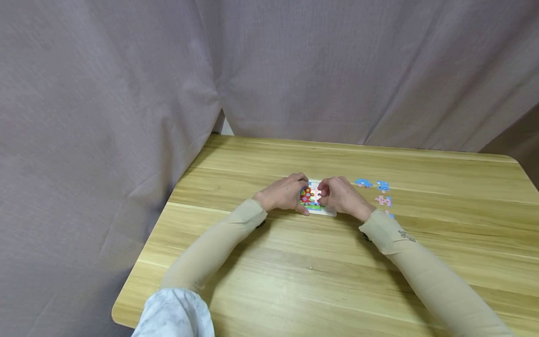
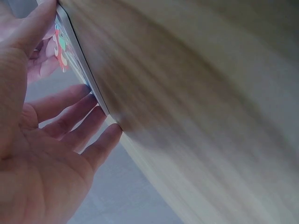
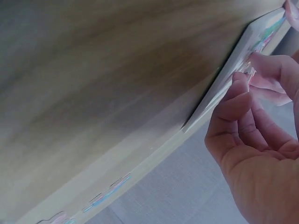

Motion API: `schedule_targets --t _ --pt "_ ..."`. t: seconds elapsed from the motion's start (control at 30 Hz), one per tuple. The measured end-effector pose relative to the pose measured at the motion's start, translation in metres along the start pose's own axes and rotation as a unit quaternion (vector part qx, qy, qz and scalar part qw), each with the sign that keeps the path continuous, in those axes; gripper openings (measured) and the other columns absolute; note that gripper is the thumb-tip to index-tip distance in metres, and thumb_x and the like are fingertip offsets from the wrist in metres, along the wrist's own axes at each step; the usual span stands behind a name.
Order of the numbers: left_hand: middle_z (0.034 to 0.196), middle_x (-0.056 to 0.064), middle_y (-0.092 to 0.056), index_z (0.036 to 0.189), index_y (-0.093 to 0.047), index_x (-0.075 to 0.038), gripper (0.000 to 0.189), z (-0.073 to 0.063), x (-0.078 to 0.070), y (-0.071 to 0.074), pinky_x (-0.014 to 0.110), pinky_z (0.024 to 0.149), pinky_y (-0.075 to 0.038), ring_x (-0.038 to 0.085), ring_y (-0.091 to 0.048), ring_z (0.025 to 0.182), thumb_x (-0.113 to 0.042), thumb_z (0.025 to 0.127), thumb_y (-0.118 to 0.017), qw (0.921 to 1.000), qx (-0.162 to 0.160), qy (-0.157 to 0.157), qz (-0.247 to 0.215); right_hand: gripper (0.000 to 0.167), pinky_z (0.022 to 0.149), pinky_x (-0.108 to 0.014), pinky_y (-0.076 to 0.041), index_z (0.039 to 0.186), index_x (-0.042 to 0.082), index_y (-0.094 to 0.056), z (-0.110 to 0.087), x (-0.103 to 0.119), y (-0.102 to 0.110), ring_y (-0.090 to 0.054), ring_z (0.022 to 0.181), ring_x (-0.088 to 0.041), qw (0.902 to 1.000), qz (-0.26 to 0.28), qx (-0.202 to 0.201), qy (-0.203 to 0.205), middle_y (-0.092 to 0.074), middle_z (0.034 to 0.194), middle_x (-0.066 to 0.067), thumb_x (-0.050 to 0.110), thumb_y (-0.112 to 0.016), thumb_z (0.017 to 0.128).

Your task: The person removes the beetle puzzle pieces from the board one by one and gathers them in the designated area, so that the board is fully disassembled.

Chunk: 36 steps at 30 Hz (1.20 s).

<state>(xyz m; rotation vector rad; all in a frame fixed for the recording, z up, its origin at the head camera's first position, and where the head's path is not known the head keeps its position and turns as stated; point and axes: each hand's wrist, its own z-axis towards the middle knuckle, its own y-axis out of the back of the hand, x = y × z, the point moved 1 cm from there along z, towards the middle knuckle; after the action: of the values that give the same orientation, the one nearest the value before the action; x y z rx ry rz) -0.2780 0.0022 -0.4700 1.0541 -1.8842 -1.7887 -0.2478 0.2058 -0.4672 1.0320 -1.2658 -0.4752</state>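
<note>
A small white-framed jigsaw puzzle board (image 1: 329, 212) lies flat on the table, with a red, spotted picture and a green strip on its left part. My left hand (image 1: 286, 192) holds the board's left end, thumb at the near edge and fingers at the far side. In the left wrist view, those fingertips touch the board's edge (image 2: 86, 70). My right hand (image 1: 343, 196) pinches a pink jigsaw piece (image 1: 317, 194) over the middle of the board. The right fingers hide part of that piece and the board's right side.
To the right of the board lie loose jigsaw pieces: a blue one (image 1: 363, 183), another blue one (image 1: 382, 186) and a pink one (image 1: 382, 201). A further piece (image 1: 391, 216) is partly hidden by the right sleeve. A grey curtain (image 1: 294, 70) hangs behind the wooden table (image 1: 286, 271).
</note>
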Motion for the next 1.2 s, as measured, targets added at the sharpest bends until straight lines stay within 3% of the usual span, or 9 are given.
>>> schedule_targets --t 0.43,0.83,1.2 --pt "0.162 0.004 -0.050 0.154 -0.059 -0.007 0.092 0.002 -0.002 0.000 0.031 0.114 -0.054 0.020 -0.053 0.144 -0.058 0.085 -0.091 1.0000 0.005 0.002 0.002 0.025 0.074 -0.028 -0.053 0.112 -0.006 -0.075 -0.007 -0.010 0.006 -0.066 0.081 -0.019 0.9997 0.015 -0.016 -0.005 -0.074 0.091 -0.011 0.004 -0.080 0.090" --pt "0.165 0.005 -0.048 0.154 -0.058 -0.006 0.091 0.000 -0.003 0.001 0.032 0.116 -0.052 0.023 -0.049 0.149 -0.057 0.086 -0.090 0.9999 0.010 0.002 0.001 0.022 0.069 -0.021 -0.049 0.112 -0.007 -0.075 -0.026 -0.026 0.019 -0.062 0.082 -0.017 0.9987 0.046 -0.020 -0.009 -0.072 0.091 -0.011 0.002 -0.080 0.093" --pt "0.166 0.006 -0.047 0.153 -0.059 -0.006 0.090 0.001 -0.001 0.000 0.034 0.115 -0.053 0.025 -0.048 0.151 -0.057 0.085 -0.091 1.0000 0.008 0.000 -0.004 0.024 0.068 -0.020 -0.049 0.115 -0.007 -0.076 -0.046 -0.052 0.032 -0.061 0.081 -0.016 0.9984 0.040 -0.032 -0.022 -0.072 0.092 -0.010 0.004 -0.075 0.094"
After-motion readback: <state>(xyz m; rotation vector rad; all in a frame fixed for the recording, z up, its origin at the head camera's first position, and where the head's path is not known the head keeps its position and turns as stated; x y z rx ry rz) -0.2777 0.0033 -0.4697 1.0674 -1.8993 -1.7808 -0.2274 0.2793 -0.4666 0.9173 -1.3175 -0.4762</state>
